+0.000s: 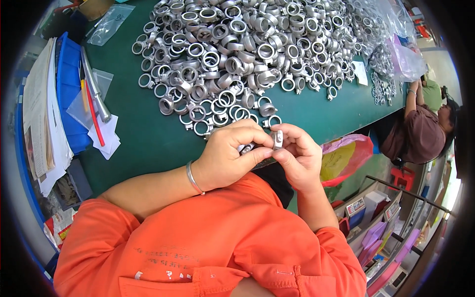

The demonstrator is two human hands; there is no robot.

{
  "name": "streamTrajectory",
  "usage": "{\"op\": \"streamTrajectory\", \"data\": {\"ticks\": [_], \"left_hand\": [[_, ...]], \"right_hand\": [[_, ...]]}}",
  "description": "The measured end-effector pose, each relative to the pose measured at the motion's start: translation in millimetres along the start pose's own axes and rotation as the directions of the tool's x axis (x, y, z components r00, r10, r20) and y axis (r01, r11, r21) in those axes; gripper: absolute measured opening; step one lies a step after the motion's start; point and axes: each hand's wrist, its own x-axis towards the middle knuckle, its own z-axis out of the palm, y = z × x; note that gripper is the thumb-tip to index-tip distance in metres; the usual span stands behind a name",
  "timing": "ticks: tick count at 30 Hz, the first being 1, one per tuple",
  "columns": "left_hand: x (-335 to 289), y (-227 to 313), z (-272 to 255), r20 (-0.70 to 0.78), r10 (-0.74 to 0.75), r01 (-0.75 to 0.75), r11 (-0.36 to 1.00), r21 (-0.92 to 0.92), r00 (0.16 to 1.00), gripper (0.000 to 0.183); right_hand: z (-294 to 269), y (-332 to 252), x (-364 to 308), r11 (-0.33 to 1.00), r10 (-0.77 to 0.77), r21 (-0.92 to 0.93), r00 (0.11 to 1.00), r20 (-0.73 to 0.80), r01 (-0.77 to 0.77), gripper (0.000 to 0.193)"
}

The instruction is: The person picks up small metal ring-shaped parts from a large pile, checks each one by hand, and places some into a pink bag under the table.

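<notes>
A worker in an orange shirt point(198, 232) holds a small metal ring point(277, 140) near the close edge of a green table point(131, 128), the right hand point(299, 156) pinching it between thumb and forefinger. The left hand point(232, 146), a silver bracelet point(193, 178) at its wrist, is curled around another visible piece of metal point(246, 148), its fingertips meeting at the ring's left side; whether the two bits are joined cannot be told. Just beyond the knuckles begins a broad heap of rings point(232, 54), leaving little space ahead of the hands. Green surface opens to the left, between the heap and a blue tray point(71, 94) beside stacked papers point(44, 111), and in a narrower strip to the right, where the table's edge slants away. A red pen point(95, 116) lies by the tray, a pink-rimmed plastic bag point(346, 158) sits past the right edge, and another person in a brown top point(420, 133) is well apart at far right
</notes>
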Motion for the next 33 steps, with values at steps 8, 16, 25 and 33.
{"op": "streamTrajectory", "data": {"ticks": [8, 16, 25, 33], "left_hand": [[-3.8, 4.1, 1.1, -0.014, -0.237, 0.225, 0.937, -0.267, 0.971, 0.008], [-0.7, 6.9, 2.3, -0.046, -0.321, 0.289, 0.9, -0.326, 0.946, 0.006], [3.0, 14.2, -1.0, 0.208, -0.557, 0.556, 0.582, -0.593, 0.804, 0.017], [4.1, 8.7, -4.3, 0.427, -0.546, 0.634, 0.271, -0.724, 0.721, 0.015]], "right_hand": [[-0.1, 5.7, 0.9, 0.901, -0.208, -0.398, 0.977, -0.051, 0.171, 0.032], [1.5, 1.1, -8.4, 0.866, -0.306, -0.461, 0.934, -0.185, 0.193, 0.026], [6.7, -13.3, -4.8, 0.466, -0.527, -0.731, 0.82, 0.223, 0.498, 0.027], [-2.0, 6.7, 37.0, 0.448, -0.35, -0.891, 0.932, -0.098, 0.075, 0.016]]}}
